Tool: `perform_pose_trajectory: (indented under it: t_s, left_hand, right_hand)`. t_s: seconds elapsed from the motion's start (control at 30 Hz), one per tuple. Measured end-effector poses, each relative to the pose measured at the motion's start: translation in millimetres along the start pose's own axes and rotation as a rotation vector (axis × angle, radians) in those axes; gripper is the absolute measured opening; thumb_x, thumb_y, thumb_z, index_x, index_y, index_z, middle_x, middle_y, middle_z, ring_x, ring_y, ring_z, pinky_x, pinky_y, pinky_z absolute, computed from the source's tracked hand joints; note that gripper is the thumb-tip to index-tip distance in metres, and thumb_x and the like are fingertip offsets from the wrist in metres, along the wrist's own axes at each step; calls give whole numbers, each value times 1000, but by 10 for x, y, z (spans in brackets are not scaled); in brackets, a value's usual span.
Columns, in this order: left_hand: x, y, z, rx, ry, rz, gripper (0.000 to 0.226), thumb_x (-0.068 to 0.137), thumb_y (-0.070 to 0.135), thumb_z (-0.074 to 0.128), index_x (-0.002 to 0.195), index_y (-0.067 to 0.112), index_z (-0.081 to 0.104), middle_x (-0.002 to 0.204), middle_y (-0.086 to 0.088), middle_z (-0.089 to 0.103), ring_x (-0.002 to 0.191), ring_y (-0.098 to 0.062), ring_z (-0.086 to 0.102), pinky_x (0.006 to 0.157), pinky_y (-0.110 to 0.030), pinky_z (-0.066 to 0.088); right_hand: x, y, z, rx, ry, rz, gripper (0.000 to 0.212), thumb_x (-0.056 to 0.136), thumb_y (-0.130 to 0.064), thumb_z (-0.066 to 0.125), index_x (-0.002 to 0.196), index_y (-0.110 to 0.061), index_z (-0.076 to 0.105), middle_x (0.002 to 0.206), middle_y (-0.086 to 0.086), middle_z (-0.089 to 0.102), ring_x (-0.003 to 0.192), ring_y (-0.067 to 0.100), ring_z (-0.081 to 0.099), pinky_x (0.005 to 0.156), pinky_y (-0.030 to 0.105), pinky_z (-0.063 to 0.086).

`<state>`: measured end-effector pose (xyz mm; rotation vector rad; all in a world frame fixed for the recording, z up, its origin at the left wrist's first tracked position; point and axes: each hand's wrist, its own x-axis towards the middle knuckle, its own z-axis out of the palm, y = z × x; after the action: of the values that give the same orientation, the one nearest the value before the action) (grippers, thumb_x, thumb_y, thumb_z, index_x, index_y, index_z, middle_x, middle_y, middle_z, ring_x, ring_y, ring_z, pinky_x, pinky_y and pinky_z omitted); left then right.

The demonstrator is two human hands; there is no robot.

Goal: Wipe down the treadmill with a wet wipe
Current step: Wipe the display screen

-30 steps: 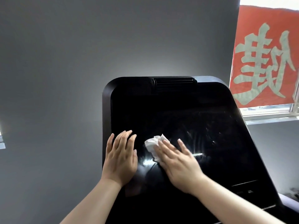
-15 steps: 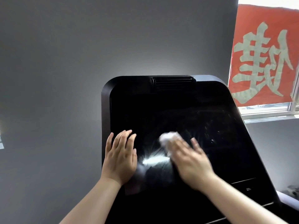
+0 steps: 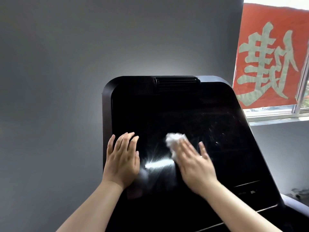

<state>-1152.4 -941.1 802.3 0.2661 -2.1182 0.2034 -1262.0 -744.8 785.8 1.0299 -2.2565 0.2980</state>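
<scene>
Fingers [image 3: 187, 148] of right hand [image 3: 195, 163] press flat on white wet wipe [image 3: 173, 141] | left hand [image 3: 122, 158] rests flat, fingers straight, on black treadmill console [image 3: 167, 111]

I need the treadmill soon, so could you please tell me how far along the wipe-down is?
Partly done: wet streaks shine on the lower-left screen. Now the right hand presses the wet wipe mid-screen while the left hand rests flat. Left: specks at right, the upper screen and vent.
</scene>
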Motion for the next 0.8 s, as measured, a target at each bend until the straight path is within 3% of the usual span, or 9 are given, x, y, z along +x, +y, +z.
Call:
perform_pose_trajectory:
  t_s: [0.07, 0.1, 0.23, 0.33, 0.4, 0.53, 0.6, 0.7, 0.8]
  left_hand:
    - [0, 1, 4, 4, 3, -5, 45, 81, 24, 36, 116, 7, 58, 122, -9, 59, 119, -22, 43, 111, -42, 16]
    - [1, 2, 7, 6, 5, -5, 45, 81, 24, 36, 116, 7, 58, 121, -9, 59, 119, -22, 43, 111, -42, 16]
    - [7, 0, 9, 7, 8, -7, 45, 81, 24, 36, 116, 5, 59, 121, -11, 59, 119, -22, 43, 109, -44, 19]
    - [5, 5, 2, 10, 10, -7, 45, 82, 24, 36, 115, 5, 59, 121, -11, 59, 118, -22, 43, 109, -45, 20]
    - [0, 13, -4, 11, 12, -9, 45, 81, 24, 36, 115, 5, 60, 121, -10, 60, 118, -22, 44, 108, -45, 21]
    - [-5, 9, 1, 5, 0, -15, 45, 81, 24, 35, 115, 6, 59, 120, -10, 59, 118, -21, 43, 110, -43, 18]
    - [6, 3, 0, 8, -5, -20, 46, 81, 25, 36, 115, 6, 59, 120, -10, 60, 118, -21, 43, 110, -42, 17]
    - [6, 3, 0, 14, -7, -16, 45, 81, 25, 36, 115, 6, 59, 119, -10, 60, 117, -22, 43, 108, -44, 20]
    - [0, 4, 0, 12, -3, -17, 45, 80, 25, 36, 115, 7, 58, 120, -9, 60, 118, -22, 44, 109, -44, 21]
  right_hand:
    - [200, -39, 68, 112, 75, 191, 70, 81, -51, -11, 145, -24, -3, 152, -13, -6, 141, 2, -11, 113, 33, -16]
    - [218, -182, 87, 180, 82, 234, 71, 80, -50, -9, 144, -21, -4, 152, -11, -5, 141, 4, -11, 114, 32, -14]
    - [-250, -756, 219, 259, 55, -145, 56, 82, -29, 38, 135, -17, 51, 140, 0, 50, 131, 18, 45, 106, 37, 26]
    - [-574, -672, 334, 276, 37, -463, 33, 98, -25, 30, 124, -29, 50, 130, -10, 59, 125, 7, 48, 107, 32, 31]
    - [-583, -548, 275, 434, -18, -543, 27, 98, -21, 40, 116, -29, 58, 120, -14, 64, 116, -1, 54, 110, 24, 29]
    - [-179, -373, -205, 925, -177, -149, 34, 79, -3, 66, 98, -31, 74, 88, -37, 65, 86, -13, 62, 84, 6, 42]
    - [95, -281, -268, 891, -67, -36, 28, 83, -3, 67, 95, -26, 76, 77, -28, 67, 82, -9, 63, 76, 7, 43]
    - [406, -230, -169, 630, 189, 64, 17, 83, -6, 69, 97, -14, 75, 88, -11, 55, 85, 7, 54, 72, 5, 37]
    - [528, -279, -4, 524, 400, 89, 22, 74, 9, 71, 90, -5, 75, 84, -1, 58, 83, 21, 57, 64, 6, 43]
